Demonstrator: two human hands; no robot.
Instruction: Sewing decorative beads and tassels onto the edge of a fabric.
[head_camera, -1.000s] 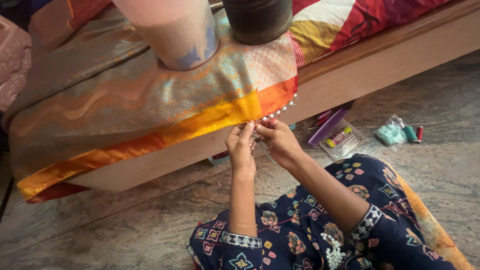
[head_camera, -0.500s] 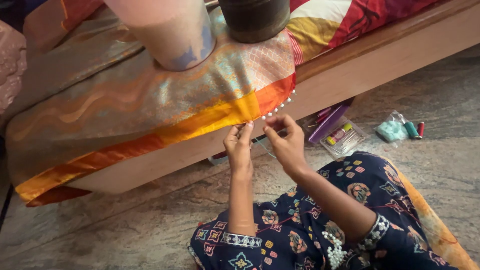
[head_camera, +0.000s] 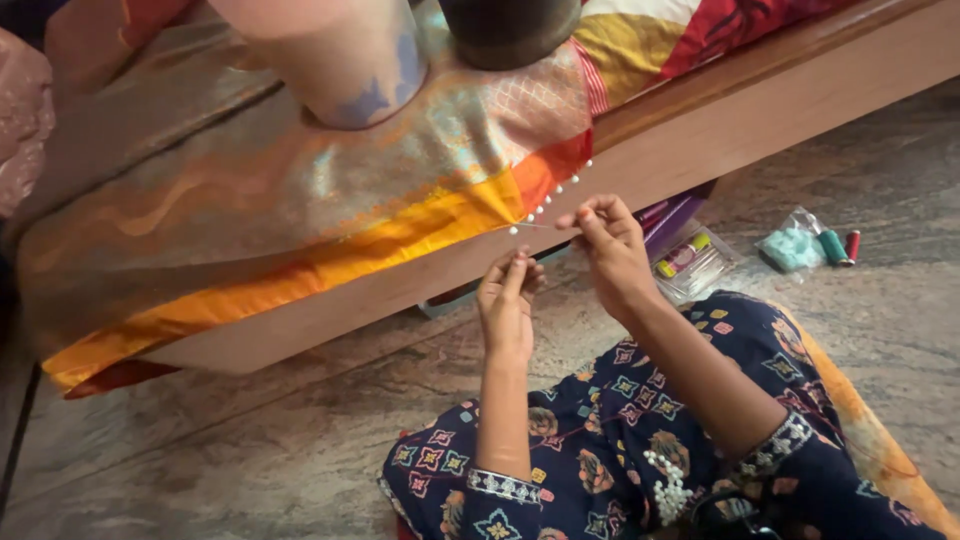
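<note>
A shiny brown fabric with an orange and yellow border (head_camera: 330, 250) hangs over the edge of a wooden bed frame (head_camera: 760, 110). Small white beads (head_camera: 550, 195) run along the fabric's red corner edge. My left hand (head_camera: 508, 300) is just below that corner, its fingertips pinched together at a thin thread. My right hand (head_camera: 608, 245) is to the right of the beads, fingers pinched on the thread, which stretches toward the fabric edge. Any needle is too small to see. I sit on the floor in dark blue patterned clothes (head_camera: 620, 450).
Two heavy round objects, a pale one (head_camera: 330, 50) and a dark one (head_camera: 510, 30), stand on the fabric. A clear box with small items (head_camera: 690, 262) lies under the bed edge. A plastic bag with teal thread and spools (head_camera: 810, 245) lies on the stone floor at right.
My right hand has drawn away to the right from the fabric corner, pulling the thread out. My left hand has dropped slightly below the edge.
</note>
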